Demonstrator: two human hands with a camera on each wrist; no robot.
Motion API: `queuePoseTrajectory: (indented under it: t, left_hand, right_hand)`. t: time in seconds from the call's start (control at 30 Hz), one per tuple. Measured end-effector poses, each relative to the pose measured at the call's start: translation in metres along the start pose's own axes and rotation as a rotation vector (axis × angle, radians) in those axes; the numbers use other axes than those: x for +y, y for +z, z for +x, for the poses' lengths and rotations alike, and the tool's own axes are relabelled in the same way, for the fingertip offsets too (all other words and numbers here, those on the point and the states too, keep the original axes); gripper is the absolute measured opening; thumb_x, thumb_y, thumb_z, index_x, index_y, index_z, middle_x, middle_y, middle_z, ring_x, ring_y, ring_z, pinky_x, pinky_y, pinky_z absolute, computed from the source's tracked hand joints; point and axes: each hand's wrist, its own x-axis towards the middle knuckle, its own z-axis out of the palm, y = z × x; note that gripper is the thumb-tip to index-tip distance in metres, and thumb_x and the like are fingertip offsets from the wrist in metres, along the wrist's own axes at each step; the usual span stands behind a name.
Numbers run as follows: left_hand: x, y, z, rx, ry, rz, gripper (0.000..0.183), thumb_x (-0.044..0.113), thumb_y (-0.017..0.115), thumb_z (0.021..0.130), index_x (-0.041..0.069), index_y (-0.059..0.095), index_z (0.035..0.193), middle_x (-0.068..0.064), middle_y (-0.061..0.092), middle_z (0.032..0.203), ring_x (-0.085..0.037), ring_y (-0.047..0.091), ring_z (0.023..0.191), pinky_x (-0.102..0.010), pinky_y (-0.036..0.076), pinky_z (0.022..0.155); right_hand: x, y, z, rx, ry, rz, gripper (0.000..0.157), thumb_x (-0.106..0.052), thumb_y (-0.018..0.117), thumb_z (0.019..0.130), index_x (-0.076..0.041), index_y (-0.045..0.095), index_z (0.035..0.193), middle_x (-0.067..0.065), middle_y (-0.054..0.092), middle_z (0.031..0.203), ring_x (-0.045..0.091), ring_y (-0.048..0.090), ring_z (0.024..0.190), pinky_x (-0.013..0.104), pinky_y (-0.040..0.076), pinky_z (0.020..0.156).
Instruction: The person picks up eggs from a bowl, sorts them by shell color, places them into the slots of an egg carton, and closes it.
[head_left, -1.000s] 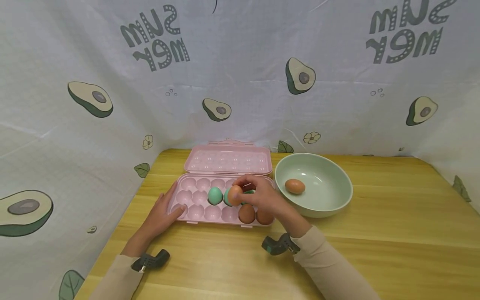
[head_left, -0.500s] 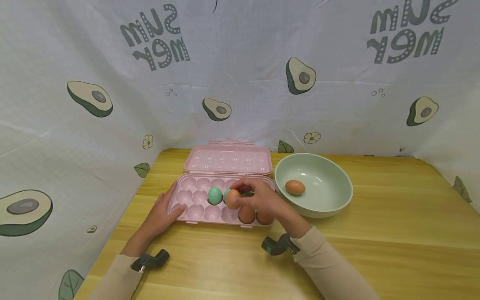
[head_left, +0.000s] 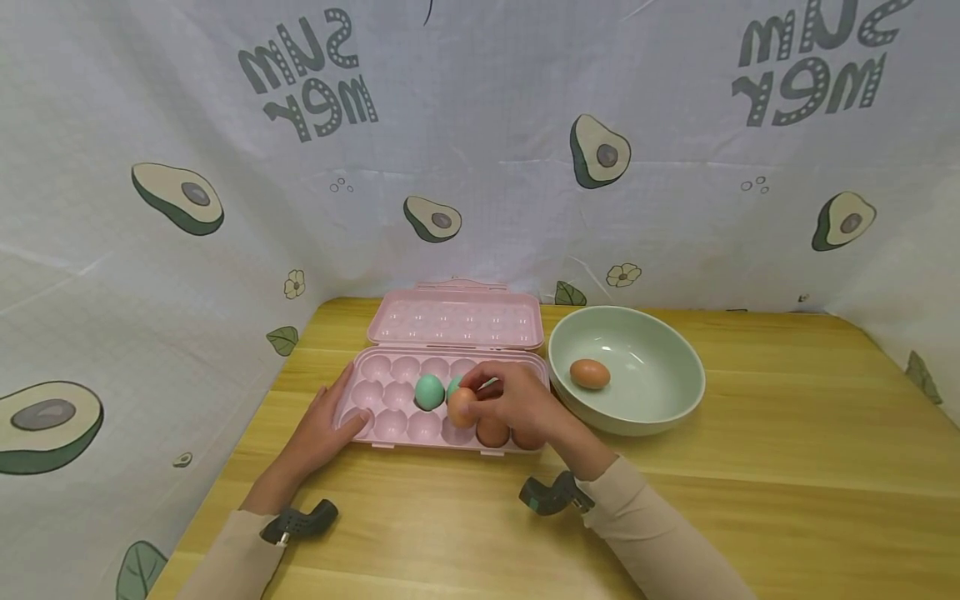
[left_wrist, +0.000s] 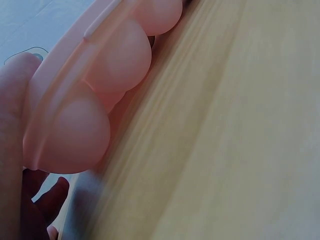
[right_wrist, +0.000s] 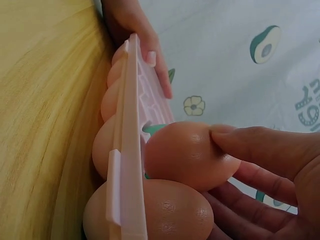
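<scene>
A pink plastic egg carton (head_left: 408,428) lies with its lid (head_left: 457,318) folded back on the wooden table. My left hand (head_left: 318,429) holds its left end, thumb over the rim and fingers along the side. Between thumb and fingers, my right hand (head_left: 513,400) pinches a brown egg (right_wrist: 192,155) close over a front-row cup. Two more brown eggs, one of them this nearer egg (head_left: 492,427), sit to the right in that row. A green egg (head_left: 430,392) sits in the middle row; another green egg (head_left: 454,385) is partly hidden behind the held one.
A pale green bowl (head_left: 652,375) stands right of the carton, with one brown egg (head_left: 589,374) inside. Behind the wooden table (head_left: 787,417) hangs a white curtain (head_left: 510,233) printed with avocados.
My right hand has moved the brown egg slightly left and toward me, from over the green eggs to the front row. My left hand has stayed at the carton's end.
</scene>
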Motion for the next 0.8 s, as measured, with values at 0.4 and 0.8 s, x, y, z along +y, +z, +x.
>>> queuePoseTrajectory:
  t: [0.4,0.8]
  left_hand:
    - [-0.001,0.000,0.000,-0.004,-0.012,-0.006,0.081,0.039,0.061,0.090,0.015,0.019,0.155,-0.021,0.029,0.154,-0.053,0.013,0.140,-0.069,0.014,0.109]
    - [0.000,0.000,0.000,-0.015,-0.040,-0.002,0.082,0.041,0.060,0.090,0.018,0.017,0.156,-0.022,0.027,0.154,-0.053,0.011,0.140,-0.070,0.014,0.108]
  right_hand:
    - [-0.003,0.008,-0.001,0.045,0.027,-0.041,0.023,-0.012,0.078,0.078,-0.014,0.070,0.100,-0.004,0.068,0.093,0.014,0.065,0.088,0.032,0.054,0.082]
    - [-0.005,0.014,-0.001,0.054,0.010,-0.099,0.019,-0.012,0.077,0.078,-0.011,0.069,0.096,-0.002,0.066,0.090,0.012,0.063,0.083,0.029,0.054,0.077]
